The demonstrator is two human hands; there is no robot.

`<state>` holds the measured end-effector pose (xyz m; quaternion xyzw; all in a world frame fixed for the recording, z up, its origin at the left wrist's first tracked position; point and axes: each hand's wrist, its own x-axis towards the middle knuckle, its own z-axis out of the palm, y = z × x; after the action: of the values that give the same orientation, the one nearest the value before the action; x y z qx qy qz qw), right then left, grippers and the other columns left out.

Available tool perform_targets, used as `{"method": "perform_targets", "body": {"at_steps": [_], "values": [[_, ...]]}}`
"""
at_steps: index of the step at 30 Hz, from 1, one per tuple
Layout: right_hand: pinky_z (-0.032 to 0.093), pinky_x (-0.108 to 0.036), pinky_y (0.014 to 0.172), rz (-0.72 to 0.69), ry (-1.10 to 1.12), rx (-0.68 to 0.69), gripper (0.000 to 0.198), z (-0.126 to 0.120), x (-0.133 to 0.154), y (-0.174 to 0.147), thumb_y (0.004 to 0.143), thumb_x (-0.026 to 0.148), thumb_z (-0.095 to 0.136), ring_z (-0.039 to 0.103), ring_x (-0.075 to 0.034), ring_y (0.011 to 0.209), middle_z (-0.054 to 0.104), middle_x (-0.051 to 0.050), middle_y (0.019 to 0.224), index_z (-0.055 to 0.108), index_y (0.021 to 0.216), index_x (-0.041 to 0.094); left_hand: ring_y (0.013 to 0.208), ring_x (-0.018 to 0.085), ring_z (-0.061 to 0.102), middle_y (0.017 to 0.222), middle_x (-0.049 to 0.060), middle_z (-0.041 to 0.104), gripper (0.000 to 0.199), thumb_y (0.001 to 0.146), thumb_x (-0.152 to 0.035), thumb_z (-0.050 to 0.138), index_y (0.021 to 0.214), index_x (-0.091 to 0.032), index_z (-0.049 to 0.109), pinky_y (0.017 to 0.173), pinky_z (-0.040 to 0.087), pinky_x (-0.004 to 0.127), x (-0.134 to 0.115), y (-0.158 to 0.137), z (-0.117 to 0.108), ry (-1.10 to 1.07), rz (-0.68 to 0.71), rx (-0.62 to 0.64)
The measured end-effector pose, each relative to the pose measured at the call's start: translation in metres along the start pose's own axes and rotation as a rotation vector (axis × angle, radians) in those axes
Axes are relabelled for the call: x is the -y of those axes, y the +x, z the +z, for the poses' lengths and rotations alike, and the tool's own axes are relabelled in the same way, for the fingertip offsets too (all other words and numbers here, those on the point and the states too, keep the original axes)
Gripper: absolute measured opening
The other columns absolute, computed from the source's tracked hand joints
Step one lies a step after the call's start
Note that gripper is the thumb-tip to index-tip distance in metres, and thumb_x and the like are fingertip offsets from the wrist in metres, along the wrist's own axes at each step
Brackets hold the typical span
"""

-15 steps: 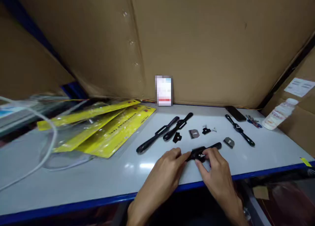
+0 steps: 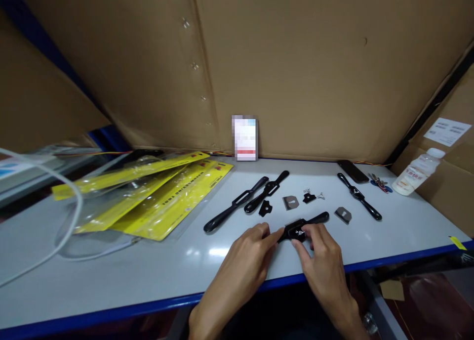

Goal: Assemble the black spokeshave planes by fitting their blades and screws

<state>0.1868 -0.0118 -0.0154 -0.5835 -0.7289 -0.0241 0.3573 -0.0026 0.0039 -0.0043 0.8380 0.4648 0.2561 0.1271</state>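
Note:
A black spokeshave (image 2: 295, 229) lies near the front of the table, a small silver screw (image 2: 299, 233) showing on its middle. My left hand (image 2: 254, 248) is closed on its left handle, with the index finger reaching to the body. On the other side, my right hand (image 2: 321, 248) has its thumb and fingertips bent in around the screw, touching the body; whether they pinch the screw itself I cannot tell. Behind lie a steel blade (image 2: 291, 203), a black cap plate (image 2: 308, 197) with silver wing screws (image 2: 321, 196) by it, and another cap plate (image 2: 265, 209).
Two black spokeshave bodies (image 2: 235, 204) lie left of the blades, another spokeshave (image 2: 359, 196) at the right. A second blade (image 2: 343, 214), phone (image 2: 352, 171), keys (image 2: 379, 183) and bottle (image 2: 417, 173) are rightward. Yellow packages (image 2: 177, 196) and a white cable (image 2: 76, 216) lie left.
The view shifts slightly. My hands stay on the same spokeshave, with only a small movement of the right fingers around the screw. The other parts lie as before.

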Motion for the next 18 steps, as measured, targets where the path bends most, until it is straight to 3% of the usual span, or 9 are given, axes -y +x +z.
{"method": "perform_targets", "body": {"at_steps": [4, 9, 18], "values": [[0.050, -0.031, 0.071, -0.032, 0.105, 0.087, 0.002, -0.009, -0.005, 0.006, 0.095, 0.019, 0.062, 0.067, -0.021, 0.080, 0.067, -0.004, 0.090, 0.060, 0.096, 0.021, 0.081, 0.022, 0.061, 0.092, 0.006, 0.062, 0.045, 0.096, -0.008, 0.042, 0.130, -0.023, 0.066, 0.071, 0.048, 0.035, -0.001, 0.000, 0.000, 0.012, -0.004, 0.000], [0.044, -0.029, 0.066, -0.046, 0.091, 0.099, 0.017, -0.012, -0.002, 0.008, 0.097, 0.022, 0.060, 0.063, -0.018, 0.072, 0.064, -0.001, 0.079, 0.059, 0.080, 0.021, 0.082, 0.022, 0.061, 0.093, 0.007, 0.063, 0.044, 0.096, -0.009, 0.042, 0.131, -0.023, 0.065, 0.071, 0.049, 0.034, -0.001, -0.001, 0.001, 0.008, 0.002, -0.021], [0.047, -0.028, 0.073, -0.003, 0.146, 0.095, 0.016, -0.009, -0.001, 0.006, 0.100, 0.023, 0.054, 0.068, -0.018, 0.078, 0.071, -0.002, 0.089, 0.070, 0.102, 0.023, 0.082, 0.022, 0.062, 0.092, 0.006, 0.063, 0.043, 0.097, -0.010, 0.044, 0.131, -0.026, 0.065, 0.072, 0.049, 0.034, -0.001, -0.001, 0.000, 0.003, -0.008, -0.002]]}}
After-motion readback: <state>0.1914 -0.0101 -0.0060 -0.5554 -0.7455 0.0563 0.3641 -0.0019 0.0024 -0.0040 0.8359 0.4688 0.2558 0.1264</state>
